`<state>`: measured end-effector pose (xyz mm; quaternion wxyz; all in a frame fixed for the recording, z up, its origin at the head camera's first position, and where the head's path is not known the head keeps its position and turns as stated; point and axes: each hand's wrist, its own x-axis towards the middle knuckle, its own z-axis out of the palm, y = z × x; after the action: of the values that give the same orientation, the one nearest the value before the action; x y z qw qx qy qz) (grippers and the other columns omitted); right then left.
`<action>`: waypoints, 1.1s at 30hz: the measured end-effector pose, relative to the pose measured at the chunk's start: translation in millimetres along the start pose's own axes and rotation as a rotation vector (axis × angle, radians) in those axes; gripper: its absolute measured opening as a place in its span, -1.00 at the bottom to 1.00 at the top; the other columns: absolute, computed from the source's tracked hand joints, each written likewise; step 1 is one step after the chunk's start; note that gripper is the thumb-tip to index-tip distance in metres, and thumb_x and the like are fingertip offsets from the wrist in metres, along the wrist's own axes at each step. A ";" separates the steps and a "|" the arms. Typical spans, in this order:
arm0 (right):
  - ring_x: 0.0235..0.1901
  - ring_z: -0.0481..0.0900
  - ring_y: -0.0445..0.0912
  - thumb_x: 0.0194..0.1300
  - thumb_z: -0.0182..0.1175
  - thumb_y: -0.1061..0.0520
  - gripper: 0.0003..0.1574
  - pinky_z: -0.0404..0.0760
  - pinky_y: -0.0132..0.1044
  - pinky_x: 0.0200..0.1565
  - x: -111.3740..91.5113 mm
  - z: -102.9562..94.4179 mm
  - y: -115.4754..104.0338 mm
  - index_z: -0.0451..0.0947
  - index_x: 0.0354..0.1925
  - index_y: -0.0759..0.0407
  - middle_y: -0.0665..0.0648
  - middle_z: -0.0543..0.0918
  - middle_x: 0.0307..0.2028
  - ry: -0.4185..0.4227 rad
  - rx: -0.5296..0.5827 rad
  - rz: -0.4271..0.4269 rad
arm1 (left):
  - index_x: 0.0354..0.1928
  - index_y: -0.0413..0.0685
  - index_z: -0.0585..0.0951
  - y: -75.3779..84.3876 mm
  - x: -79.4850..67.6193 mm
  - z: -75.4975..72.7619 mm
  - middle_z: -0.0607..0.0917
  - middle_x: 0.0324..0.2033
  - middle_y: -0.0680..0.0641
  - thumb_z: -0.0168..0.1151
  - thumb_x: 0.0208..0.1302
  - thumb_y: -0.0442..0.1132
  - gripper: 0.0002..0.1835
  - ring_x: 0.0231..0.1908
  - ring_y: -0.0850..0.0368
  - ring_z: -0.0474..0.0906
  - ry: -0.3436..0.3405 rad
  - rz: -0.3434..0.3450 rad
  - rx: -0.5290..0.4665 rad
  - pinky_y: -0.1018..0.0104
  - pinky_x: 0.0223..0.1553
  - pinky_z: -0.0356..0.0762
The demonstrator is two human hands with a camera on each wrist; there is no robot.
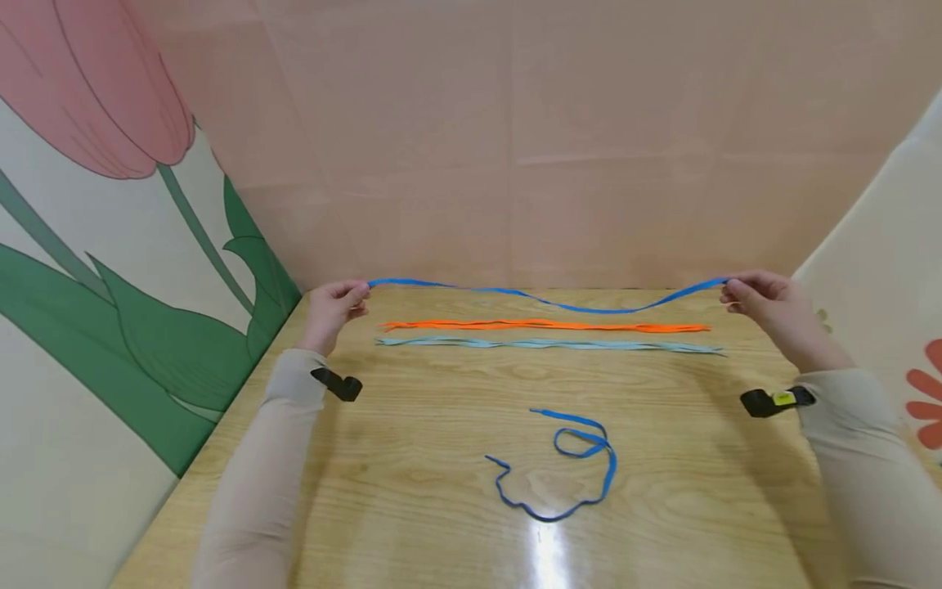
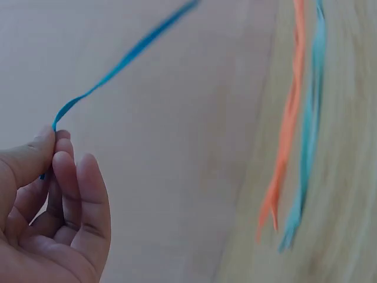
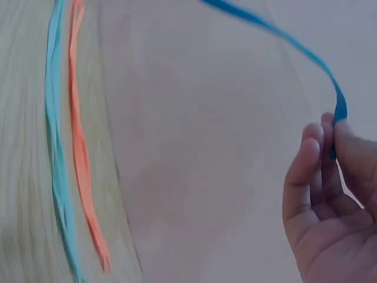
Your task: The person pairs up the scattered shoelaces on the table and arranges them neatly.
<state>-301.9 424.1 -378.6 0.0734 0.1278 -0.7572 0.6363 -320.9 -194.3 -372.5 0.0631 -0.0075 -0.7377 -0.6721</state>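
A flat blue shoelace (image 1: 508,291) stretches between both hands above the far part of the table, sagging a little right of its middle. The left hand (image 1: 335,312) pinches one end between thumb and forefinger; in the left wrist view the tip pokes out below the thumb. At the other end, the right hand (image 1: 776,315) pinches the lace in the same way. Nearer than the held lace lie orange shoelaces (image 1: 545,325), stretched out side by side across the table. Just in front of them runs a parallel row of light blue shoelaces (image 1: 552,344).
Another blue shoelace (image 1: 611,474) lies loosely curled with a loop on the near middle of the wooden table (image 1: 412,442). A pinkish cloth wall (image 1: 471,164) rises behind the table's far edge. Printed flower panels (image 1: 147,311) border it at left and right.
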 end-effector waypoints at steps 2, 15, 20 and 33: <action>-0.36 0.61 -0.35 0.41 0.09 0.22 -0.78 0.58 -0.58 -0.30 -0.6 -8.6 1.9 0.63 -0.17 -0.04 -0.20 0.68 -0.37 0.027 -0.072 0.007 | -0.02 -0.35 0.57 -5.4 0.9 -8.4 0.62 -0.33 0.05 0.22 0.34 -0.21 -0.68 -0.39 0.28 0.52 0.030 -0.037 0.063 0.41 -0.22 0.65; -0.51 0.59 -0.40 0.48 0.01 0.11 -0.67 0.56 -0.57 -0.44 -18.6 -60.5 28.2 0.52 -0.14 0.39 -0.25 0.61 -0.51 -0.053 -0.613 0.210 | 0.02 -0.51 0.52 -47.6 4.5 -41.7 0.61 -0.26 -0.13 0.11 0.40 -0.35 -0.69 -0.45 0.38 0.56 0.040 -0.174 0.285 0.50 -0.27 0.64; -0.51 0.59 -0.37 0.51 -0.02 0.02 -0.46 0.53 -0.52 -0.42 -27.3 -70.7 41.4 0.46 -0.07 0.59 -0.01 0.69 -0.45 -0.165 -0.808 0.281 | -0.04 -0.47 0.55 -56.3 7.5 -39.9 0.60 -0.39 -0.02 0.15 0.37 -0.35 -0.74 -0.45 0.26 0.59 0.017 -0.249 0.349 0.41 -0.27 0.66; -0.45 0.63 -0.35 0.37 0.08 0.35 -0.68 0.68 -0.37 -0.35 -34.5 -72.7 64.9 0.45 -0.13 0.72 0.02 0.73 -0.40 -0.273 -0.582 0.438 | -0.09 -0.37 0.67 -67.7 7.3 -47.9 0.68 -0.51 0.08 0.25 0.28 -0.31 -0.75 -0.46 0.26 0.52 -0.149 -0.314 0.661 0.36 -0.33 0.52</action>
<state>-291.2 509.2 -436.4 -0.1325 0.0204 -0.9182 0.3728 -330.6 -248.9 -434.5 -0.0953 0.0777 -0.9096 -0.3969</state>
